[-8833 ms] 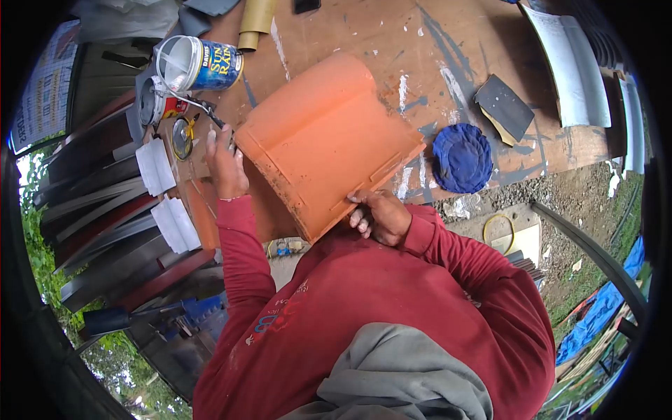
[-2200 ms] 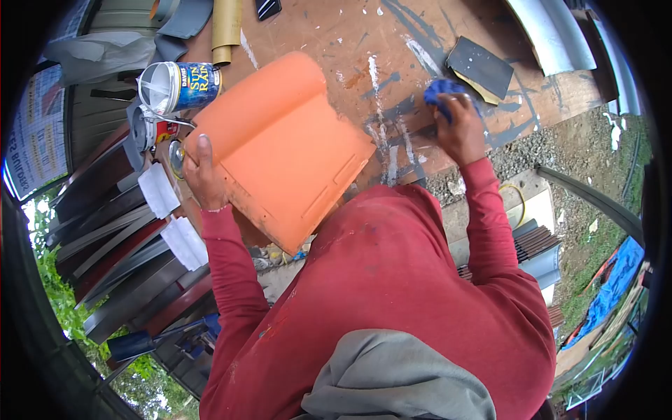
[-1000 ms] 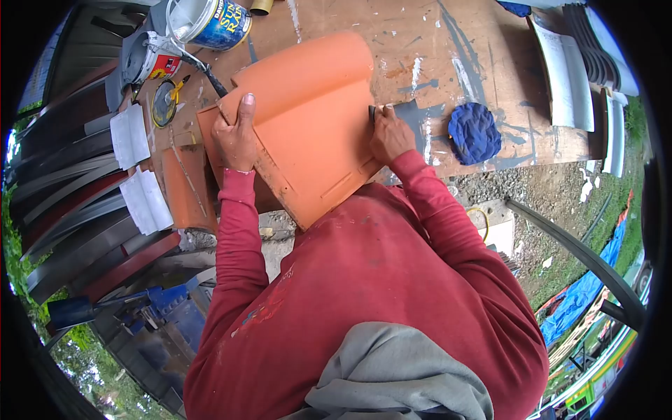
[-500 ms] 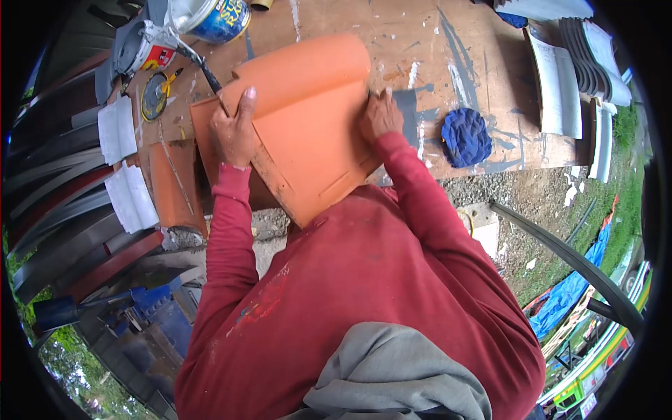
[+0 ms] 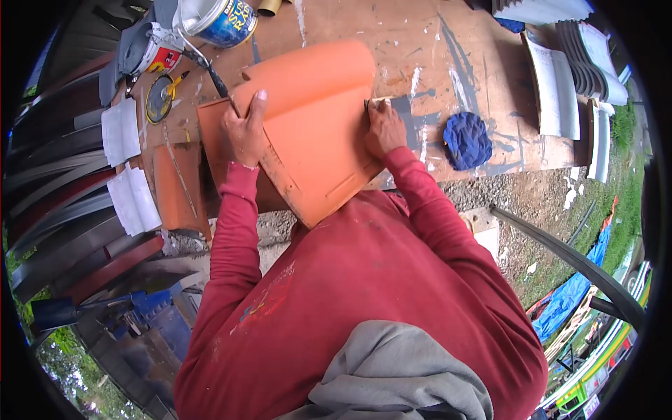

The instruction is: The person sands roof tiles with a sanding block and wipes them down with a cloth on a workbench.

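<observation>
An orange roof tile (image 5: pixel 315 136) with a raised rounded ridge lies tilted in front of me, its near corner against my shirt. My left hand (image 5: pixel 245 134) grips the tile's left edge, thumb on top. Along the right edge, my right hand (image 5: pixel 386 131) has its fingers curled around a small, dark, flat piece with a pale yellowish edge, too hidden to name. Beneath the tile's left side, the edge of another orange tile (image 5: pixel 210 120) shows. A tool with a black handle (image 5: pixel 217 80) slants from the paint cans to just above my left hand.
A blue-labelled paint bucket (image 5: pixel 227 24) and a grey-smeared can (image 5: pixel 162 52) stand at the back left, near a yellow-handled lid (image 5: pixel 159 98). A crumpled blue cloth (image 5: pixel 467 141) lies right. White-grey tiles (image 5: pixel 553 87) stand at the table's right edge; another orange tile (image 5: pixel 176 185) is left.
The whole view has shifted slightly, so the tile and table appear a little lower and further right. My right hand has slid slightly toward me along the tile's edge. My left hand keeps its grip.
</observation>
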Motion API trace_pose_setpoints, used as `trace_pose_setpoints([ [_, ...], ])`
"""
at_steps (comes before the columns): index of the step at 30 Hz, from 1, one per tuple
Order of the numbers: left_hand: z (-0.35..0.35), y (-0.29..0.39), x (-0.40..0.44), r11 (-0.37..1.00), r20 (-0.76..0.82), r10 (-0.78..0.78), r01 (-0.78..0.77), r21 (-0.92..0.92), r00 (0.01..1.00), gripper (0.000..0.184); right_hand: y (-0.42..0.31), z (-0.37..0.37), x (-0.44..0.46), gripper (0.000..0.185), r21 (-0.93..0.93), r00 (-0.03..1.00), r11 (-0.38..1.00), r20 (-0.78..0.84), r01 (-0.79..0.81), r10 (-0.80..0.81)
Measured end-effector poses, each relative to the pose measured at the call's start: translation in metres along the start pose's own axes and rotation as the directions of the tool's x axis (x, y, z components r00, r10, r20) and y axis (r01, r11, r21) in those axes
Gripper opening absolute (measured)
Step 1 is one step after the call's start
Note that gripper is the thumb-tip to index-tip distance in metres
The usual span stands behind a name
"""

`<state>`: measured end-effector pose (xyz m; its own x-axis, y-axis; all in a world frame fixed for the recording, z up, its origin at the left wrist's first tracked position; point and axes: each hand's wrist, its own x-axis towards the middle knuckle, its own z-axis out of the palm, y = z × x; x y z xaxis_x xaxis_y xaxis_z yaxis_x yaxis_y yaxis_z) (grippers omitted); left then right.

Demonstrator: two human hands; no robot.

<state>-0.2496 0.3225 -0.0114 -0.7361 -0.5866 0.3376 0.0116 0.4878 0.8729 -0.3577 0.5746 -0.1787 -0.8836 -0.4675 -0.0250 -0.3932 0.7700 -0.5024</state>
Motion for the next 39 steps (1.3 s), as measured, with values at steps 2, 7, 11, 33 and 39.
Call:
trace_pose_setpoints([
  [2,0.001,0.003,-0.006,0.999,-0.007,-0.048,0.048,-0.021,0.999,0.028,0.002,0.006,0.014,0.05,-0.081,0.994,0.997,-0.104,0.019,-0.028],
  [7,-0.009,-0.001,-0.005,0.984,0.075,-0.175,0.176,-0.007,0.982,0.032,-0.023,-0.022,0.012,0.043,-0.173,0.998,0.985,-0.054,0.021,-0.031],
  [11,-0.003,-0.003,-0.006,0.999,0.031,-0.036,0.037,-0.019,0.999,0.03,0.0,0.004,0.013,0.045,-0.163,0.968,0.98,-0.207,0.112,-0.145],
  [33,-0.007,0.001,-0.008,0.993,0.029,-0.088,0.086,0.079,0.996,0.035,-0.006,-0.021,0.017,0.036,-0.304,0.993,0.947,-0.016,0.106,-0.116],
  [39,-0.005,-0.006,0.0,0.995,-0.013,-0.018,0.019,0.099,1.0,0.032,-0.002,-0.021,-0.002,0.027,-0.346,0.954,0.911,-0.114,0.223,-0.277],
])
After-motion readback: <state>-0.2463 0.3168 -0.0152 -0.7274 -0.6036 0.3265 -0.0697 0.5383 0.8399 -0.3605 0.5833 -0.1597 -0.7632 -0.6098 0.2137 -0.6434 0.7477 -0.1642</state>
